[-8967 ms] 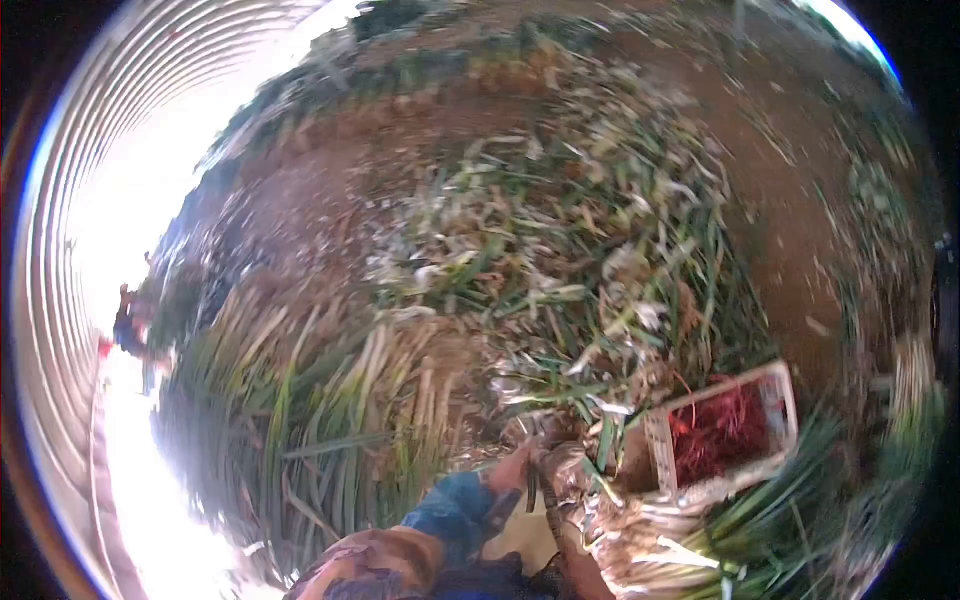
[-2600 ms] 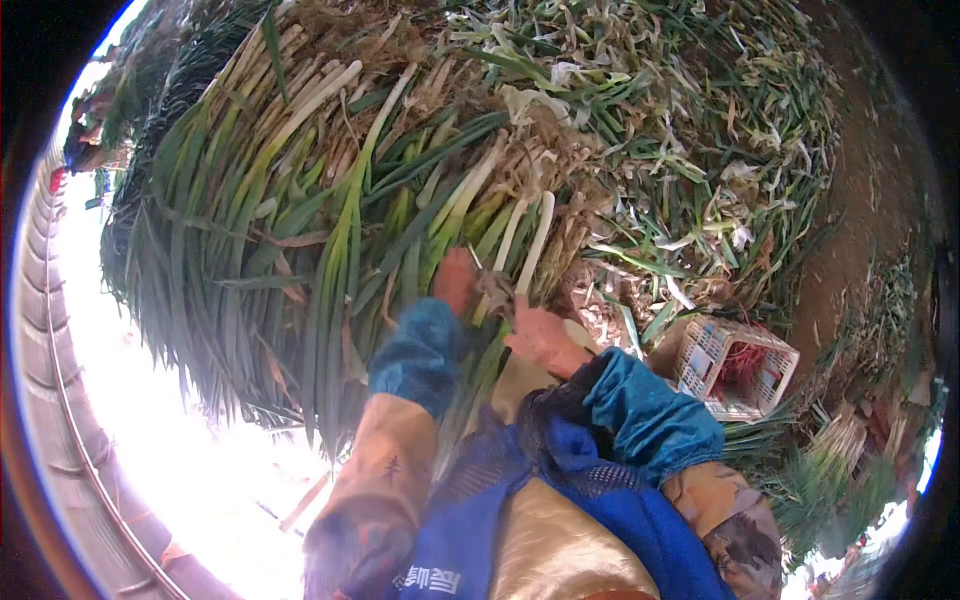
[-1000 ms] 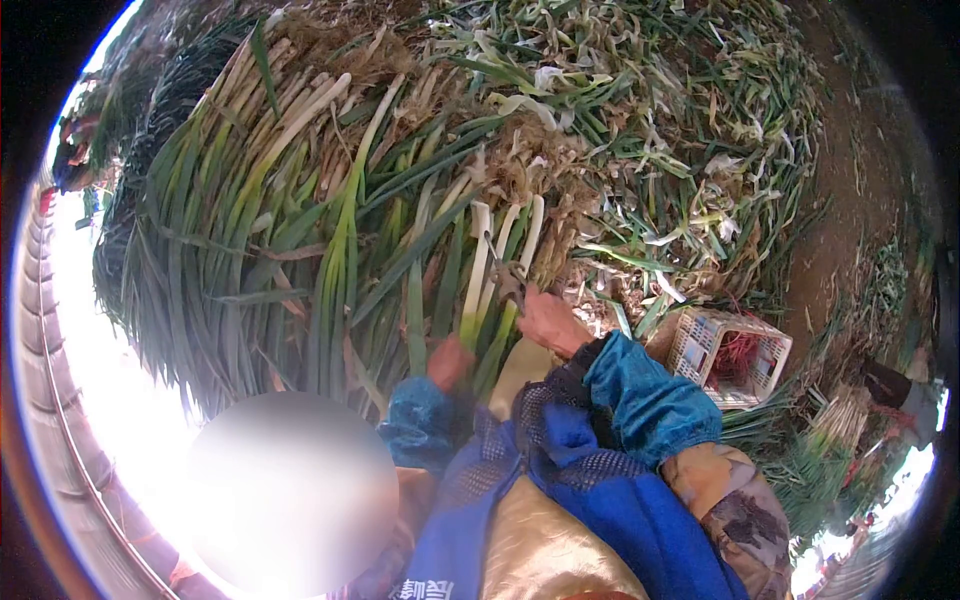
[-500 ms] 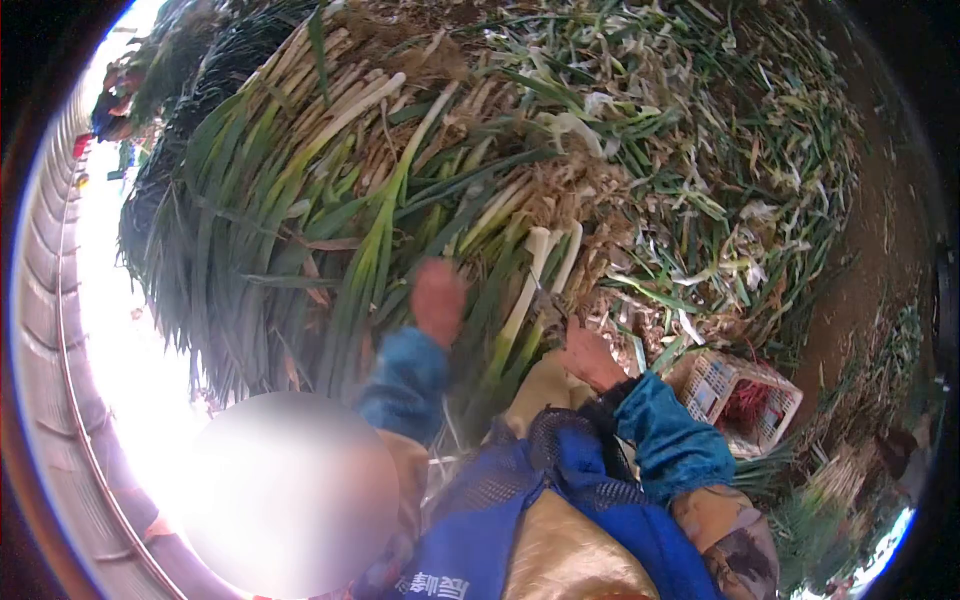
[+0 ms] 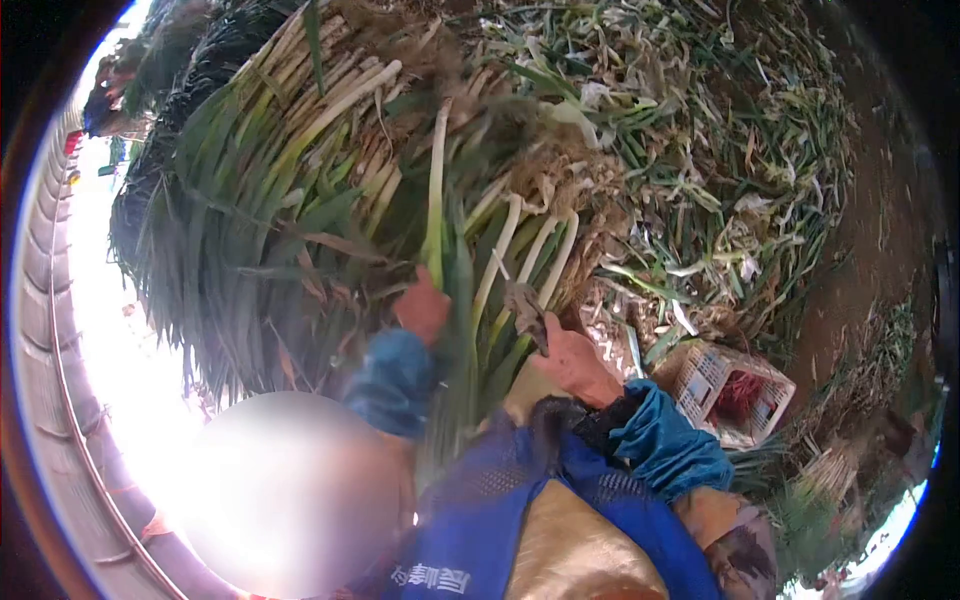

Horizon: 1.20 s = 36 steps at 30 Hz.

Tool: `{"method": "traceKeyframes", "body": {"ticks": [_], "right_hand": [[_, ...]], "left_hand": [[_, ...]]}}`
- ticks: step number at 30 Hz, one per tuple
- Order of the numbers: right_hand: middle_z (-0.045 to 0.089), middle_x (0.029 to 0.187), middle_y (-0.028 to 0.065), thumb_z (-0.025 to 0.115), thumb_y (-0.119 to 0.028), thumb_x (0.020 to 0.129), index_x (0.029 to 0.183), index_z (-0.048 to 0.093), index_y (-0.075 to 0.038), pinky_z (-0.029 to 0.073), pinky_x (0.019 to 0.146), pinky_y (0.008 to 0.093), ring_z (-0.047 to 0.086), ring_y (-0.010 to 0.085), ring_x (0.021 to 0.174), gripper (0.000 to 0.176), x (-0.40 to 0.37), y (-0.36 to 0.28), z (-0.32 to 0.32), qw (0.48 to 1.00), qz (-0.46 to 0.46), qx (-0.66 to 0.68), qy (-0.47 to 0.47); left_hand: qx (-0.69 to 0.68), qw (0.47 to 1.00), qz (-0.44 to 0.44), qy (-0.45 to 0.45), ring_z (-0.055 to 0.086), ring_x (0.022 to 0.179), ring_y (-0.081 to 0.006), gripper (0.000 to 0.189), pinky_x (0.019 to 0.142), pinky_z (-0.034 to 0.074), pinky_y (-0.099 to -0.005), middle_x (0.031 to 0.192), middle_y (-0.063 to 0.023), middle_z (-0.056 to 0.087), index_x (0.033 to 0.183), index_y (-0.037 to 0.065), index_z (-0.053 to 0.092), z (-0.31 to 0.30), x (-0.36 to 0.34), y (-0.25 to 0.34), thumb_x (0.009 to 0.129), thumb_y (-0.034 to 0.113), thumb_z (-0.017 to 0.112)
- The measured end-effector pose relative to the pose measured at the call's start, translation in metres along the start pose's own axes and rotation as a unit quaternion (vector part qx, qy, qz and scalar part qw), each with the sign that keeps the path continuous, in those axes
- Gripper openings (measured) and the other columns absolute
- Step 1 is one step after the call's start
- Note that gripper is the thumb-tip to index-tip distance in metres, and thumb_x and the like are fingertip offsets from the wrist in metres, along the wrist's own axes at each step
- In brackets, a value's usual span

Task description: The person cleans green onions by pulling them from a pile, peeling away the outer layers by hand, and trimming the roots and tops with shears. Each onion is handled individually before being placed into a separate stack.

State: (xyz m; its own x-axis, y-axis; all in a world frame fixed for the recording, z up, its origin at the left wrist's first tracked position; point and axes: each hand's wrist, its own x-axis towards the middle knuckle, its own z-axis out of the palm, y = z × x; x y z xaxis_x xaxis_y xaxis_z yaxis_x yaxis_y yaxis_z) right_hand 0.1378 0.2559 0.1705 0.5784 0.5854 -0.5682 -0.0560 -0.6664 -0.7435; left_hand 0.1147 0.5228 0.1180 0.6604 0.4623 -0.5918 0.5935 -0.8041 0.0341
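Note:
My left hand (image 5: pixel 422 308) is closed around the green part of a long green onion (image 5: pixel 436 190), whose white stem points away from me over the pile. Long leaves trail beside the left sleeve, blurred by motion. In my right hand (image 5: pixel 578 362) is a small knife (image 5: pixel 528 308) with a dark handle; its thin blade points up and left. Just beyond the knife, several loose green onions (image 5: pixel 541 250) lie side by side, roots away from me. A large heap of untrimmed green onions (image 5: pixel 290 150) spreads to the left of my hands.
Peeled leaves and scraps (image 5: pixel 720 180) cover the ground at the upper right. A white plastic crate (image 5: pixel 690 385) holding red ties (image 5: pixel 738 395) stands right of my right hand. Bundled green onions (image 5: pixel 825 475) lie at the lower right. A ribbed wall (image 5: pixel 45 330) curves along the left.
My left hand has moved slightly down and left and now grips a green onion, which has swung more upright. The right hand with the knife has shifted slightly left; another pale stem shows beside it.

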Motion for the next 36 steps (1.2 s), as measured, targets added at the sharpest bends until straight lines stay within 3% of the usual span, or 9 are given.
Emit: {"method": "traceKeyframes", "body": {"ticks": [2,3,6,10,13,19,22,32,36], "right_hand": [[0.056,0.078,0.0291,0.059,-0.031,0.074,0.123,0.026,0.011,0.045,0.063,0.0474,0.057,0.0422,0.075,0.073,-0.013,-0.005,0.011,0.999,-0.035,-0.011,-0.017],[0.056,0.076,0.0274,0.06,-0.031,0.074,0.122,0.026,0.012,0.044,0.061,0.0482,0.057,0.041,0.073,0.073,-0.016,0.0,0.026,0.995,-0.074,-0.07,-0.011],[0.055,0.073,0.0279,0.058,-0.028,0.074,0.12,0.028,0.014,0.044,0.059,0.0494,0.056,0.041,0.07,0.07,-0.018,-0.001,0.032,0.985,-0.172,0.018,-0.018],[0.055,0.078,0.0281,0.054,-0.024,0.075,0.12,0.028,0.014,0.045,0.063,0.0479,0.057,0.0397,0.079,0.065,-0.005,0.004,0.036,0.988,-0.098,-0.113,-0.044],[0.057,0.077,0.0264,0.053,-0.022,0.075,0.119,0.029,0.013,0.046,0.065,0.0476,0.057,0.042,0.078,0.061,-0.036,0.009,0.045,0.98,-0.152,-0.127,0.003],[0.058,0.076,0.0263,0.053,-0.021,0.075,0.112,0.034,0.011,0.047,0.064,0.0496,0.058,0.044,0.072,0.052,0.017,-0.001,0.036,0.993,-0.004,-0.09,-0.072],[0.058,0.074,0.0259,0.055,-0.02,0.074,0.106,0.035,0.008,0.047,0.061,0.0498,0.058,0.0435,0.07,0.046,0.06,0.006,0.037,0.993,-0.029,-0.116,0.011],[0.059,0.075,0.0251,0.053,-0.02,0.072,0.108,0.036,0.01,0.047,0.065,0.0476,0.058,0.0419,0.074,0.049,0.07,-0.003,0.046,0.994,-0.002,-0.11,-0.004],[0.059,0.077,0.025,0.047,-0.017,0.081,0.114,0.04,0.014,0.047,0.057,0.0468,0.059,0.0391,0.066,0.046,0.128,0.006,0.045,0.989,-0.059,-0.12,0.059]], "left_hand": [[-0.016,1.0,0.012,-0.017,0.06,0.068,-0.0379,0.073,0.058,0.047,-0.0452,0.076,-0.023,0.061,0.13,-0.008,0.027,0.022,-0.046,0.01,0.072,0.019,0.061],[-0.035,0.999,0.02,-0.024,0.06,0.07,-0.0385,0.074,0.059,0.047,-0.0456,0.078,-0.0236,0.061,0.131,-0.007,0.026,0.037,-0.062,0.006,0.072,0.02,0.062],[-0.083,0.995,0.022,-0.046,0.06,0.076,-0.0395,0.077,0.064,0.047,-0.0464,0.084,-0.0242,0.061,0.131,-0.006,0.024,0.069,-0.086,0.001,0.072,0.023,0.063],[-0.085,0.993,0.005,-0.079,0.06,0.082,-0.0394,0.079,0.069,0.047,-0.0462,0.09,-0.0237,0.061,0.132,-0.006,0.022,0.06,-0.096,0.004,0.071,0.026,0.06],[-0.092,0.994,0.01,-0.059,0.06,0.083,-0.0396,0.076,0.07,0.046,-0.0468,0.089,-0.0244,0.061,0.13,-0.006,0.024,0.064,-0.099,-0.002,0.071,0.025,0.06],[-0.089,0.994,0.016,-0.054,0.06,0.083,-0.0405,0.055,0.07,0.046,-0.0486,0.088,-0.0246,0.061,0.111,-0.001,0.036,0.064,-0.097,-0.01,0.07,0.025,0.062],[-0.082,0.994,-0.011,-0.073,0.06,0.082,-0.0413,0.051,0.069,0.046,-0.0492,0.086,-0.0247,0.061,0.107,0.001,0.037,0.059,-0.1,-0.006,0.07,0.026,0.062],[-0.117,0.988,0.002,-0.106,0.06,0.084,-0.0419,0.049,0.07,0.046,-0.0493,0.086,-0.0249,0.062,0.104,0.002,0.038,0.068,-0.118,-0.037,0.072,0.029,0.064],[-0.116,0.986,-0.027,-0.114,0.059,0.087,-0.0422,0.05,0.073,0.045,-0.049,0.09,-0.0253,0.061,0.104,0.003,0.039,0.067,-0.122,-0.035,0.071,0.029,0.065]]}}
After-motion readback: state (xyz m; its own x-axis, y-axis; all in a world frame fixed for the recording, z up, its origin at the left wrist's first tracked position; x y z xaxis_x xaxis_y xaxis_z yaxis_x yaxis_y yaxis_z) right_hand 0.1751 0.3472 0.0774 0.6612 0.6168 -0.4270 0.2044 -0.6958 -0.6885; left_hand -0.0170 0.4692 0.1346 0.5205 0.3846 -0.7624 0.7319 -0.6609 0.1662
